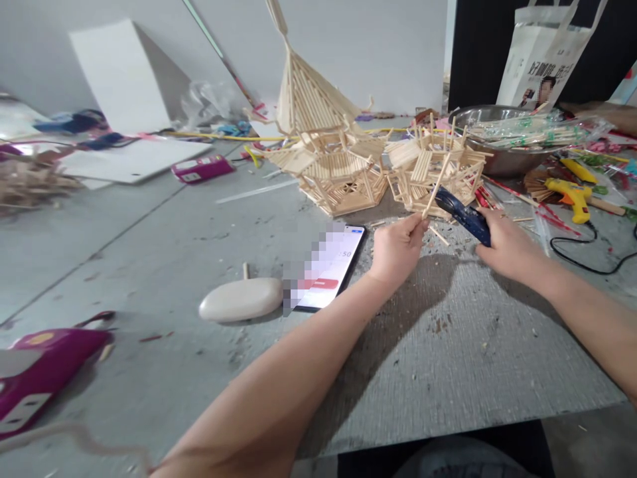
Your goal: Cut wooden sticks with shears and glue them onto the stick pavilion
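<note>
My left hand [399, 247] pinches the lower end of a thin wooden stick [438, 180], which slants up to the right. Closed around a dark blue cutting tool [462, 216] is my right hand [507, 242]; the tool's tip points left, close to the stick. Behind both hands stands a small open frame of sticks [423, 166]. Left of it is a taller stick model [338, 166] with a pointed roof. A phone [331, 265] with a lit screen lies left of my left hand, beside a pale oval case [241, 299].
A metal bowl [502, 159] with wrapped sticks stands at the back right, near a yellow glue gun [572, 194] and its black cord. Purple power strips [204, 168] lie at the left. A white bag [535, 60] stands behind the bowl.
</note>
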Demonstrator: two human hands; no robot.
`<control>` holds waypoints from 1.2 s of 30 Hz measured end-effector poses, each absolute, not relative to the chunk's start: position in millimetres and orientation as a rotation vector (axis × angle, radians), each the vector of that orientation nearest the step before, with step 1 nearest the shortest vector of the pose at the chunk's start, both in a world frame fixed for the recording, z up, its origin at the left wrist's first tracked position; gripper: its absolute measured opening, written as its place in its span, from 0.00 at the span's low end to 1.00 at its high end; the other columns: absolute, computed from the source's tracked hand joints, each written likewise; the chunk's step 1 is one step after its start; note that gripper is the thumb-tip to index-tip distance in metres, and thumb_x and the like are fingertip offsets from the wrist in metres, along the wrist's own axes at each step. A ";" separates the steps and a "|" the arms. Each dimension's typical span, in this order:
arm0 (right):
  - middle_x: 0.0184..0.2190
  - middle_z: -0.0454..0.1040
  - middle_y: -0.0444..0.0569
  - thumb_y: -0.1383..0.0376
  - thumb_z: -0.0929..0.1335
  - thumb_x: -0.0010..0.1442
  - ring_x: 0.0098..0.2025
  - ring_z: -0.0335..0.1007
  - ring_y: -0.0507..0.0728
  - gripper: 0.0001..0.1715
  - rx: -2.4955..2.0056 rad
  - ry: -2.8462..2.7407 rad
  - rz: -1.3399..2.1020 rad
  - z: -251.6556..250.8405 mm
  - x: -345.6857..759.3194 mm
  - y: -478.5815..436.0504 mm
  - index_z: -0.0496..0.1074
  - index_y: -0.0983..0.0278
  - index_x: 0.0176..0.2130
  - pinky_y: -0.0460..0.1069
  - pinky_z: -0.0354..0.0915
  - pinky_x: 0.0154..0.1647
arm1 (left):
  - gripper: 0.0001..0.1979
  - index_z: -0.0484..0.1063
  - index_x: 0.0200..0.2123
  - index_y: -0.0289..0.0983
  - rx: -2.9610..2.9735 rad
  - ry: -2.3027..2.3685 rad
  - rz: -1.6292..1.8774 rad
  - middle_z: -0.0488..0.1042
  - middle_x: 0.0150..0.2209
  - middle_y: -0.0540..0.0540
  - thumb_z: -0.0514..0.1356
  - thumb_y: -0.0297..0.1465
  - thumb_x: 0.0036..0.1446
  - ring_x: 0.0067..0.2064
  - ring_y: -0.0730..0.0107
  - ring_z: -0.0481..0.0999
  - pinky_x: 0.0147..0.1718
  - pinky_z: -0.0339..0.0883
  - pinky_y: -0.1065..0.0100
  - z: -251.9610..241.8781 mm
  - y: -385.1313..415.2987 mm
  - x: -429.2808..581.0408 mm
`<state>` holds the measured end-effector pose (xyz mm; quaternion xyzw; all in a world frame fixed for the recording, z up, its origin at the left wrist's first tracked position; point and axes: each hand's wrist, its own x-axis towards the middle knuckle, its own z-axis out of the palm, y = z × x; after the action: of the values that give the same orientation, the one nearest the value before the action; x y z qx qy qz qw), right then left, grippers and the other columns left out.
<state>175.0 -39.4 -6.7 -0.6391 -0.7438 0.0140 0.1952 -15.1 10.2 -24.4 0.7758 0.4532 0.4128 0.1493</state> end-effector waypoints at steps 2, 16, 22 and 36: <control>0.47 0.67 0.63 0.68 0.61 0.48 0.50 0.63 0.66 0.31 -1.786 -2.104 0.016 -7.5 175.1 -39.5 0.57 0.71 0.53 0.60 0.60 0.48 | 0.14 0.71 0.27 0.35 2.229 1.313 1.188 0.70 0.20 0.49 0.50 0.34 0.56 0.24 0.75 0.67 0.24 0.56 0.73 -25.4 11.9 -15.8; 0.48 0.66 0.64 0.68 0.62 0.48 0.49 0.62 0.65 0.32 -1.758 -2.235 -0.075 -8.5 166.3 -45.3 0.57 0.74 0.53 0.58 0.59 0.49 | 0.11 0.73 0.27 0.36 2.431 1.413 1.109 0.71 0.20 0.47 0.52 0.31 0.55 0.23 0.72 0.67 0.23 0.52 0.72 -25.5 9.7 -14.2; 0.45 0.68 0.63 0.68 0.61 0.49 0.46 0.65 0.65 0.30 -1.778 -2.246 -0.056 -6.8 164.1 -46.6 0.59 0.75 0.52 0.57 0.61 0.45 | 0.11 0.74 0.27 0.36 2.487 1.367 1.123 0.73 0.22 0.46 0.52 0.30 0.55 0.24 0.72 0.69 0.23 0.54 0.72 -27.2 9.9 -14.5; 0.41 0.70 0.59 0.67 0.60 0.51 0.42 0.68 0.65 0.24 -1.880 -2.225 -0.034 -2.5 160.9 -49.7 0.62 0.69 0.48 0.55 0.62 0.39 | 0.14 0.71 0.25 0.35 2.578 1.360 1.079 0.73 0.22 0.45 0.50 0.32 0.57 0.24 0.73 0.69 0.23 0.54 0.72 -30.9 10.0 -14.2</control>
<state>160.9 -49.7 -2.5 -0.6412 -0.7587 -0.0114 0.1141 -14.2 10.0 -30.9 0.8293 0.4376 0.3471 0.0166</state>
